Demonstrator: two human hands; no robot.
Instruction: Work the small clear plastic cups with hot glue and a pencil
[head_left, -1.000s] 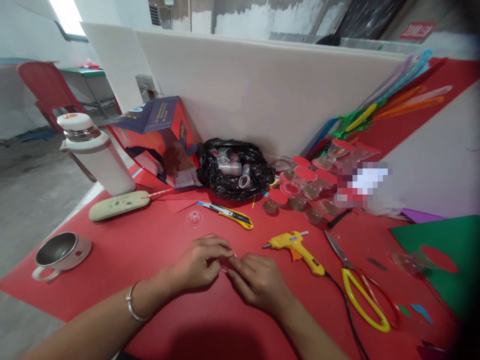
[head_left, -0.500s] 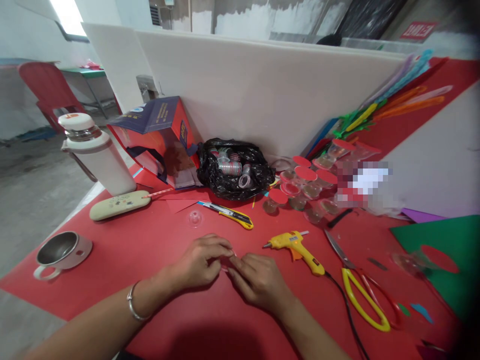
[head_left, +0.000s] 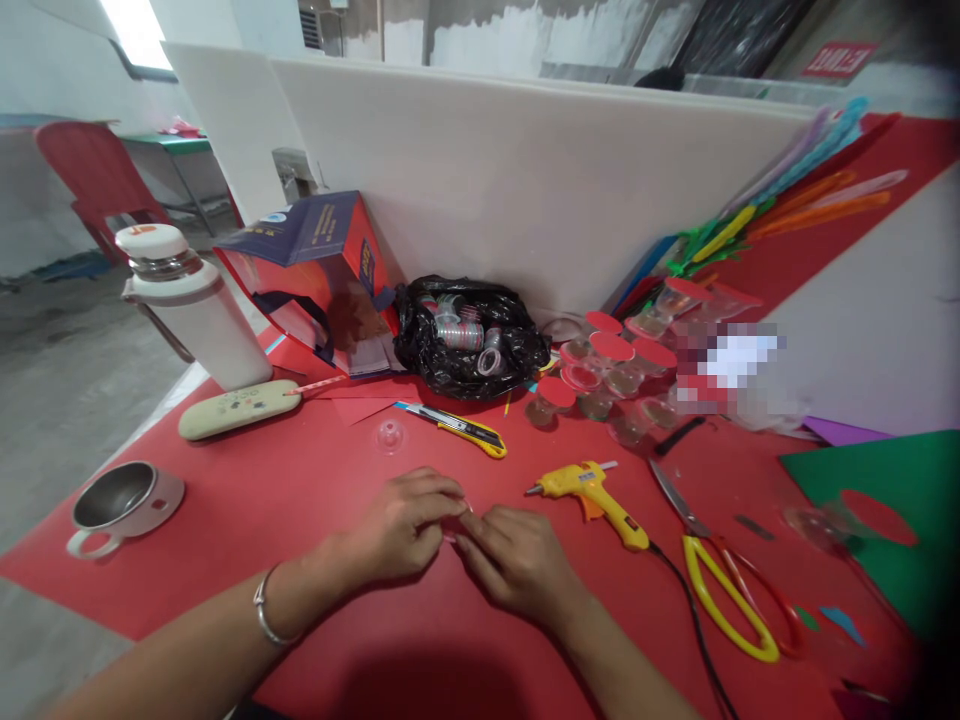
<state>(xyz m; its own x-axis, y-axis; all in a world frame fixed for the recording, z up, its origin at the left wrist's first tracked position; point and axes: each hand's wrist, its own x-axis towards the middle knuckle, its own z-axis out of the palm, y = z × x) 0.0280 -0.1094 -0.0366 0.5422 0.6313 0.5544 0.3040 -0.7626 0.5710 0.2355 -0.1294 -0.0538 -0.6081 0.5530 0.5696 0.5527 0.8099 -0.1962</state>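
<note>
Two hands point(head_left: 405, 525) point(head_left: 517, 560) with one small, mostly hidden piece point(head_left: 450, 538); beyond, one snap-off knife point(head_left: 450, 423); to their right, one hot-glue gun point(head_left: 589, 484), one pair of scissors point(head_left: 698, 532); left, one mug point(head_left: 166, 500), one thermos point(head_left: 214, 325).

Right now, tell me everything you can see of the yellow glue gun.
The glue gun has a yellow, plastic-looking body, a grey metallic-looking nozzle, an orange trigger and a pale stick poking from its rear. It lies on its side on the red surface, nozzle toward picture left, a black cord leaving its handle. The right hand is nearby, not touching it.
</note>
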